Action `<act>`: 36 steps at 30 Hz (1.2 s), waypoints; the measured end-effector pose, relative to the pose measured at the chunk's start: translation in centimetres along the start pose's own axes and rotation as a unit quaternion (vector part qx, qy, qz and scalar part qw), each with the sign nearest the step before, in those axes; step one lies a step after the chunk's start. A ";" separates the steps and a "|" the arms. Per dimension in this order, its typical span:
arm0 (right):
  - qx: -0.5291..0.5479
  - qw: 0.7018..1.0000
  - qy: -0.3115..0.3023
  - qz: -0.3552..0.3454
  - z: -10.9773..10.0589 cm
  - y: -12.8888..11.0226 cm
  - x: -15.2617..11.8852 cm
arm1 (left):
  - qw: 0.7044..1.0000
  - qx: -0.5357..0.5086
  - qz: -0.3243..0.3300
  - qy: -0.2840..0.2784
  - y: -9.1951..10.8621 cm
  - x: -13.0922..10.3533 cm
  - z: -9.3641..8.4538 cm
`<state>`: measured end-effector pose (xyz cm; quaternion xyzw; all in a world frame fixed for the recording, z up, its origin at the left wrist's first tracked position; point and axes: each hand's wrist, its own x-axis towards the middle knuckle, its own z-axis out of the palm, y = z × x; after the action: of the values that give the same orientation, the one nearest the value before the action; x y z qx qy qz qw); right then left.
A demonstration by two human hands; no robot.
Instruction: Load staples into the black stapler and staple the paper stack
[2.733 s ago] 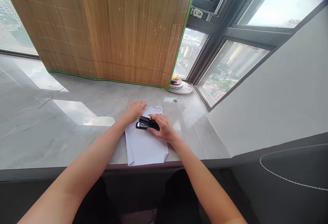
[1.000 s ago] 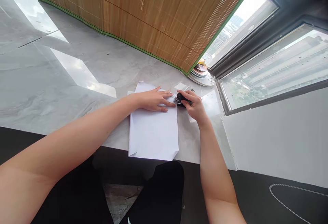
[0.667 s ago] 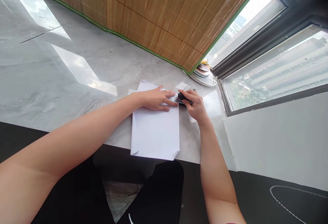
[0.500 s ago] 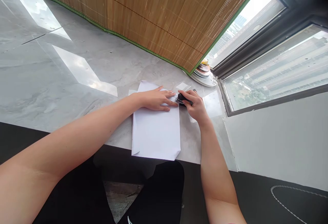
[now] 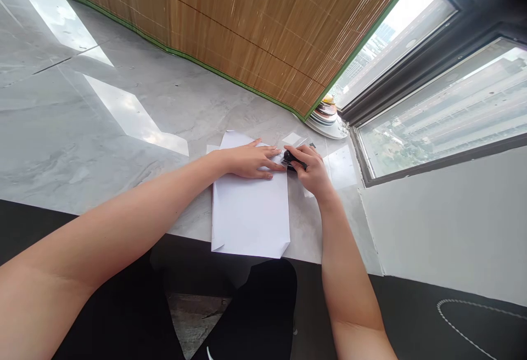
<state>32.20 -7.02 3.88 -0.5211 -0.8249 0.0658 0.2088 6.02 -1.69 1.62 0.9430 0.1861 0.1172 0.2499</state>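
White paper sheets (image 5: pixel 251 214) lie at the front edge of the marbled ledge, with two lower corners folded. Flat across their upper part rests my left hand (image 5: pixel 251 161), its fingers spread and pointing right. My right hand (image 5: pixel 313 170) is closed around a small black stapler (image 5: pixel 291 158). The stapler's front end meets the right edge of the paper, close to my left fingertips. Whether its jaws are pressed together is hard to see. Clear plastic film or packaging (image 5: pixel 297 139) lies behind and under my right hand.
A bamboo blind (image 5: pixel 230 31) with green edging hangs over the back of the ledge (image 5: pixel 123 107). Stacked plates or discs (image 5: pixel 327 118) stand in the corner by the window frame (image 5: pixel 415 162). A beaded cord (image 5: pixel 453 321) hangs at lower right.
My right hand and the stapler have shifted very slightly left. My left hand and the paper have stayed in place.
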 end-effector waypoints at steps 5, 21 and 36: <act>-0.048 0.999 -0.011 0.014 0.2 -0.7 0.0 | 1.000 0.002 0.004 -0.006 0.0 0.1 0.0; -0.072 0.995 0.044 0.051 -0.2 1.4 -0.3 | 1.000 0.016 0.005 -0.011 -0.4 -0.1 -0.3; -0.034 0.965 0.145 0.214 0.2 3.2 -0.4 | 0.994 0.090 -0.013 -0.055 -0.1 0.1 -0.7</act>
<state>34.96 -5.94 2.51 -0.6964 -0.6566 0.0042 0.2895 5.84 -1.30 2.22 0.9640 0.1943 0.0451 0.1757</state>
